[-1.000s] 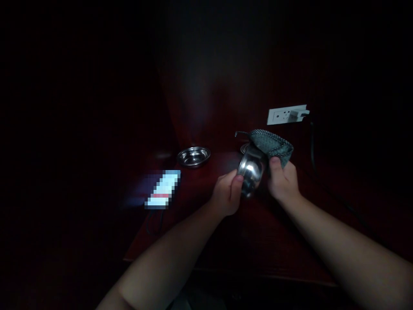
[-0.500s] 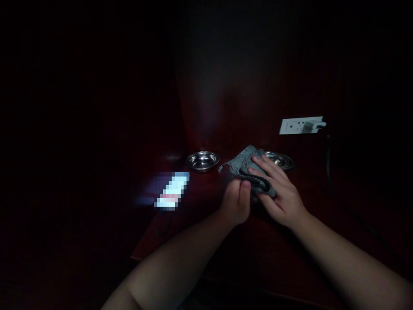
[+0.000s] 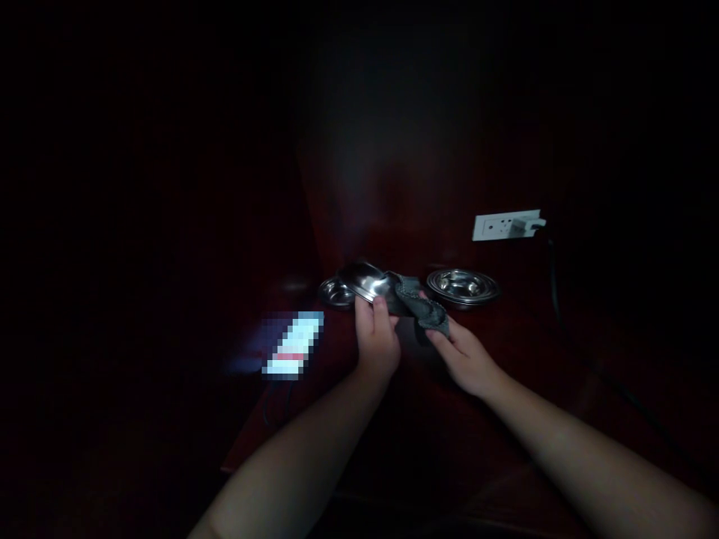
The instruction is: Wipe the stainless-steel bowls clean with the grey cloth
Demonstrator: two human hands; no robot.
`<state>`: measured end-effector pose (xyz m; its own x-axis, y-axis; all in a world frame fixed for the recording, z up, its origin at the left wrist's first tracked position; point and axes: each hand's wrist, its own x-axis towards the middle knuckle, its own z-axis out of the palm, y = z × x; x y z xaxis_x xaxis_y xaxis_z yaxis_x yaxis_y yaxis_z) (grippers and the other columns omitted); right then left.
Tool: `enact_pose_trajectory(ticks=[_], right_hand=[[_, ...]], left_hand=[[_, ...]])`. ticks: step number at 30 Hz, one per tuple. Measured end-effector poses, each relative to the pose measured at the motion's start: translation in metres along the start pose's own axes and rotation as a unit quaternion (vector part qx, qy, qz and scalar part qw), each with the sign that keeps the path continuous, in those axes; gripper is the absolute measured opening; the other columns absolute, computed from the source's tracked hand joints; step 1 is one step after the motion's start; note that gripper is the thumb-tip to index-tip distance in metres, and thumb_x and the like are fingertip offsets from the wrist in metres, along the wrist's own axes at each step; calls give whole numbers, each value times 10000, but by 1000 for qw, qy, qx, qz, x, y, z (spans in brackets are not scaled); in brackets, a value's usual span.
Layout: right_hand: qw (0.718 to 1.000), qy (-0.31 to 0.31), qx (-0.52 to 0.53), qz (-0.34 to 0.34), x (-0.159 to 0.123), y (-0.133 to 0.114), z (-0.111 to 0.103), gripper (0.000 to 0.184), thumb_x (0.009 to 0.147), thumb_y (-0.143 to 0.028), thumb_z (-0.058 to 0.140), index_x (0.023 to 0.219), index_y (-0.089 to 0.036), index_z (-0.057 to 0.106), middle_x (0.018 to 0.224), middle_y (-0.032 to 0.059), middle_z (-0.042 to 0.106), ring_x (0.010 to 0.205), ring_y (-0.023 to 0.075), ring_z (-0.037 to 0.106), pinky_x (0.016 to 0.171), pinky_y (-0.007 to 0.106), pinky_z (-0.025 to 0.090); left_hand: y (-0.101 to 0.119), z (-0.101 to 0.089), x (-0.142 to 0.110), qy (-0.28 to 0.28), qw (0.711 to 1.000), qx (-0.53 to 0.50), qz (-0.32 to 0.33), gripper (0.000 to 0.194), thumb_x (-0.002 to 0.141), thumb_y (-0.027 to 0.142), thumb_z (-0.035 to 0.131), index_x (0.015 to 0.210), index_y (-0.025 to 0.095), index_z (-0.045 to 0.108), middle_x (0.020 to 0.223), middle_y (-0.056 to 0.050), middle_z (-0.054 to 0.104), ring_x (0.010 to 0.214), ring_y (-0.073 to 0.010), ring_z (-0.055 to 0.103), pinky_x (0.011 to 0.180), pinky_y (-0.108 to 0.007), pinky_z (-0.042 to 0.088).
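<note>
My left hand [image 3: 378,337] grips a shiny metal bowl [image 3: 368,284] by its near side, thumb on the outer surface; the bowl is tilted and raised off the table. With my right hand [image 3: 463,355] I hold a bunched grey cloth [image 3: 424,308], closed fingers around its right end, while the cloth lies against the bowl's right side. Behind the held bowl, partly covered by it, sits another metal bowl [image 3: 332,294]. To the right, a stack of metal bowls [image 3: 461,286] rests on the table, just beyond my right hand.
A lit phone [image 3: 295,346], its screen pixelated, lies at the left of the dark red table [image 3: 320,404] with a thin cable below it. On the back wall is a white socket plate [image 3: 494,227] with a plug in it; a dark cable [image 3: 554,288] hangs down to the right.
The cloth has moved from over my left hand to the bowl's right side, and the bowl in my left hand now shows. Both hands have shifted left, and the view has turned slightly.
</note>
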<state>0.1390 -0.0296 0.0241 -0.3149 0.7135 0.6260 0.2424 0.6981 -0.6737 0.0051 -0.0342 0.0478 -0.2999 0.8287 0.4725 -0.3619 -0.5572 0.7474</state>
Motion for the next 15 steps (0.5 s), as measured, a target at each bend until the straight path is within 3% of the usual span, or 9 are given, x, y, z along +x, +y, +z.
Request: enact_pose_trajectory(ticks=[2,5,9,15], right_hand=[[993,42,79,76,1,6,3,414,872,-429,440,1171,-179,580,1195,78,611,1118,258,549,976,438,409],[963,143,181,140,4,13,2,417,831,-499,485,1062,-183,630,1032,59,684,984,251,618,905,418,458],[917,262,252,166,12,24,-4,424,777,-527,544,1010,-186,641,994,59,690,961,238,623,901,419,452],[867,331,326,181,20,35,-11,390,759,-496,572,987,-185,627,971,48,688,902,209,639,869,397,475]], left_hand=[[-1,-2,0,-6,1000,30,-2,334,890,360,402,1198,239,445,1117,-78,598,951,-175,606,739,-282,504],[0,-4,-4,-48,995,84,5,328,895,369,386,1157,209,502,1102,-87,611,964,-184,597,790,-302,490],[6,-3,-10,-146,976,155,41,305,910,334,359,1057,172,571,1027,-79,630,939,-176,581,846,-302,451],[11,-6,-10,-212,947,236,43,325,912,347,344,855,146,593,793,-40,603,735,-147,535,712,-266,432]])
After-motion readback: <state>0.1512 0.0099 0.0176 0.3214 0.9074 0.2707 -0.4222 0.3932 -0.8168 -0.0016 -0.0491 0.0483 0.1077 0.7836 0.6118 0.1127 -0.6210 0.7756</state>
